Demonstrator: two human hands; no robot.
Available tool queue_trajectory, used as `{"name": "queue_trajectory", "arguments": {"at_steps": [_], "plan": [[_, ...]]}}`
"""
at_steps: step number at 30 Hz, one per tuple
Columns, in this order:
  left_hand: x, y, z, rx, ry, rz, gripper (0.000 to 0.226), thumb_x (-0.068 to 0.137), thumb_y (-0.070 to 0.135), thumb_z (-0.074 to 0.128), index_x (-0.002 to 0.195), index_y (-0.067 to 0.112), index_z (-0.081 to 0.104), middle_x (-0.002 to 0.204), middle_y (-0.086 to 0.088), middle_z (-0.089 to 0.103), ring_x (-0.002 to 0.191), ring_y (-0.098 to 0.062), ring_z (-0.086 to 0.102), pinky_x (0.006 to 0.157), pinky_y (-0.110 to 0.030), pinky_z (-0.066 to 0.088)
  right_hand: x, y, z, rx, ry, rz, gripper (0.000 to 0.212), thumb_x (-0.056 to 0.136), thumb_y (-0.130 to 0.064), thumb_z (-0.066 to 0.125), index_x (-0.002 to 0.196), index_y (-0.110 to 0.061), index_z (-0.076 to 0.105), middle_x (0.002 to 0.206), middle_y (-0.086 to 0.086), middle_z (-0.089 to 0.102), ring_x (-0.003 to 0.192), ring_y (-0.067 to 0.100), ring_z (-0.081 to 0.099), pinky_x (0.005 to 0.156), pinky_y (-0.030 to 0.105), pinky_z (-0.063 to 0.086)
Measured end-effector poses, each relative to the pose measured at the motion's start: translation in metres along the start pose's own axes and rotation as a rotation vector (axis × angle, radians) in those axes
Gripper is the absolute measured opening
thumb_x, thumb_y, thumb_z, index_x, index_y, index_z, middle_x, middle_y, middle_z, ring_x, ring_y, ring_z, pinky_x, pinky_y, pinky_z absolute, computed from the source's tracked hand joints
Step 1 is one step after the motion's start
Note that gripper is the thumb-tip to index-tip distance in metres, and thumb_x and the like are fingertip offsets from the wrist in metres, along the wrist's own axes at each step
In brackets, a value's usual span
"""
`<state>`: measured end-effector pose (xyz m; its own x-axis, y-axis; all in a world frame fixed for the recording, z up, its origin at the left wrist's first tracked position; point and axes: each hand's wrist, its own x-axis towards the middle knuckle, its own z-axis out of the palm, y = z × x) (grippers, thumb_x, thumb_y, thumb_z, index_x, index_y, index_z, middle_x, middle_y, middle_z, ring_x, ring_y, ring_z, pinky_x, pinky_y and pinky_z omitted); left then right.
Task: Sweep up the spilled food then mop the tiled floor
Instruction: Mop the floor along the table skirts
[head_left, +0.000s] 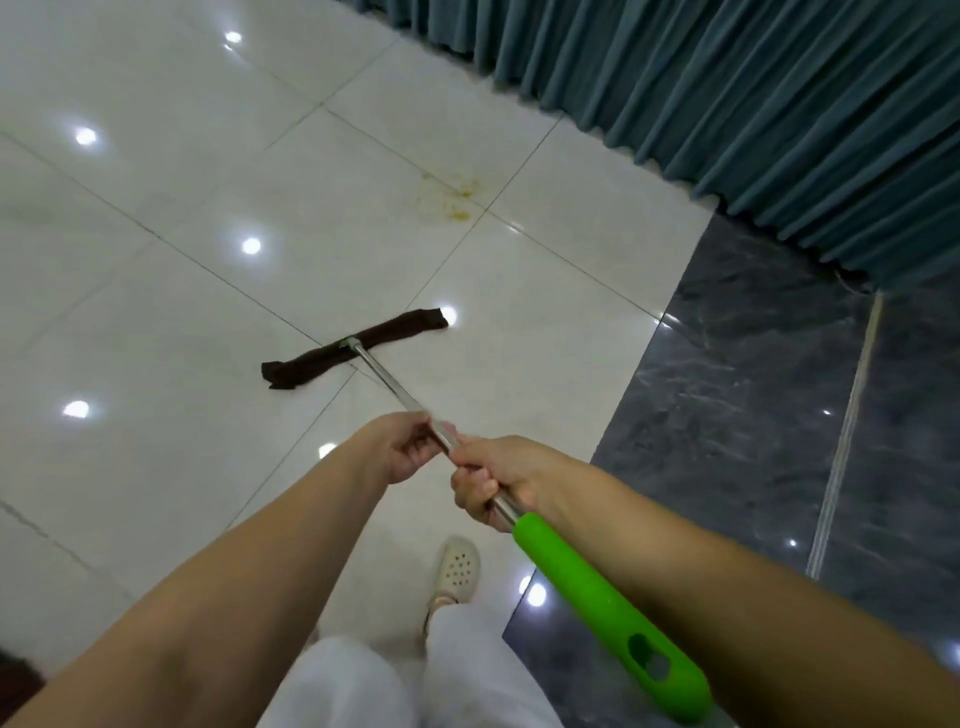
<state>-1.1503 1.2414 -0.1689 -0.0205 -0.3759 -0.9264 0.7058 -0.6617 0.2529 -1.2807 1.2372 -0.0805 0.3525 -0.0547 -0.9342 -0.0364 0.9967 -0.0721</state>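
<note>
Right hand (493, 486) fingers curl round mop pole (395, 392) above green grip (597, 603); left hand (400, 447) pinches pole higher. Brown mop head (353, 348) flat on white tiles (156, 312), yellow stain (454, 195) beyond, upper centre.

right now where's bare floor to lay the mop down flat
Bare white tile lies left of the mop head. Ahead, the yellow stain marks the tile; the curtain crowds the right, and a shoe stands below.

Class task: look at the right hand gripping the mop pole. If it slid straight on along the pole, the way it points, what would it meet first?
The left hand. It holds the metal pole just ahead of the right hand, almost touching it, though depth is hard to judge. The brown mop head lies further on.
</note>
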Motion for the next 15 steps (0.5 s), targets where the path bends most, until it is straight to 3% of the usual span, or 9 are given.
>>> {"name": "queue_trajectory", "arguments": {"at_steps": [4, 10, 15], "plan": [[0.026, 0.028, 0.003, -0.042, 0.095, 0.054, 0.033, 0.100, 0.007, 0.038, 0.068, 0.001, 0.045, 0.034, -0.009, 0.053, 0.028, -0.014, 0.056, 0.029, -0.019, 0.044, 0.029, -0.039, 0.009, -0.083, -0.029, 0.028, 0.030, 0.099, -0.006, 0.036, 0.091, -0.032, 0.050, 0.061, -0.003, 0.025, 0.024, 0.005, 0.030, 0.023, 0.008, 0.023], [0.039, 0.054, -0.016, -0.094, 0.206, 0.111, 0.040, 0.101, 0.012, 0.036, 0.062, 0.004, 0.041, 0.026, -0.006, 0.044, 0.023, -0.012, 0.050, 0.027, -0.016, 0.040, 0.061, -0.056, 0.038, -0.176, -0.049, 0.037, 0.031, 0.098, -0.006, 0.039, 0.090, -0.033, 0.052, 0.058, -0.003, 0.027, 0.024, 0.005, 0.028, 0.023, 0.010, 0.023], [0.032, 0.044, -0.035, -0.112, 0.241, 0.130, 0.037, 0.101, 0.012, 0.039, 0.065, 0.005, 0.039, 0.025, -0.005, 0.042, 0.018, -0.011, 0.043, 0.024, -0.014, 0.034, 0.070, -0.038, 0.045, -0.248, -0.043, 0.044, 0.033, 0.098, -0.007, 0.040, 0.102, -0.038, 0.052, 0.054, -0.002, 0.032, 0.025, 0.005, 0.029, 0.024, 0.010, 0.024]]}}
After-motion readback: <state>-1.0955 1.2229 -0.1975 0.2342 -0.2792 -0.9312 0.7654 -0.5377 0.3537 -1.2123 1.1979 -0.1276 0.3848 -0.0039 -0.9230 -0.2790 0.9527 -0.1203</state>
